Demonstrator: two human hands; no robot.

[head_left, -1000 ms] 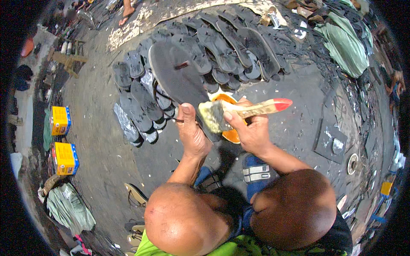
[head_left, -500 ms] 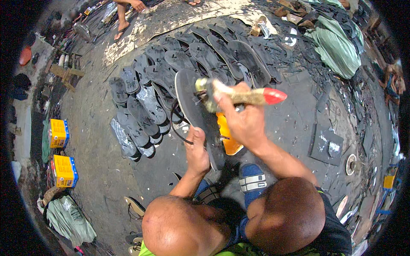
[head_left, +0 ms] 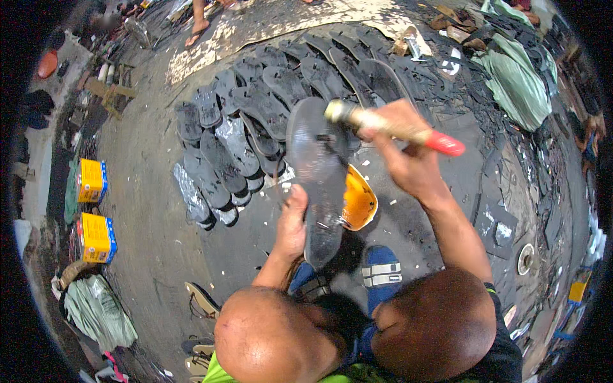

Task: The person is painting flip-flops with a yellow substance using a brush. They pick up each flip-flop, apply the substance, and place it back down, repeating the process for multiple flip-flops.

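Observation:
My left hand (head_left: 292, 225) is closed round the left edge of a dark flip-flop (head_left: 315, 169), thumb on top. Its broad black underside faces up and shines as if wet, with a small dark patch near the toe end. My right hand (head_left: 408, 153) grips a paintbrush (head_left: 397, 126) with a pale handle and a red end. Its bristle end lies at the flip-flop's upper right edge; motion blur hides whether they touch. Below the flip-flop's right side sits an orange-yellow open container (head_left: 361, 205), partly hidden by it.
Rows of black soles (head_left: 271, 83) lie on the floor ahead. Two yellow-and-blue boxes (head_left: 97, 237) stand at left, near a pale green sack (head_left: 99, 313). Another green sack (head_left: 517, 83) and black scraps lie at right. Someone's foot (head_left: 198, 32) shows far off.
The flip-flop has turned so its underside faces me more fully, and its strap is now mostly out of sight. My right hand has moved right with the brush, whose bristle end has reached the flip-flop's edge.

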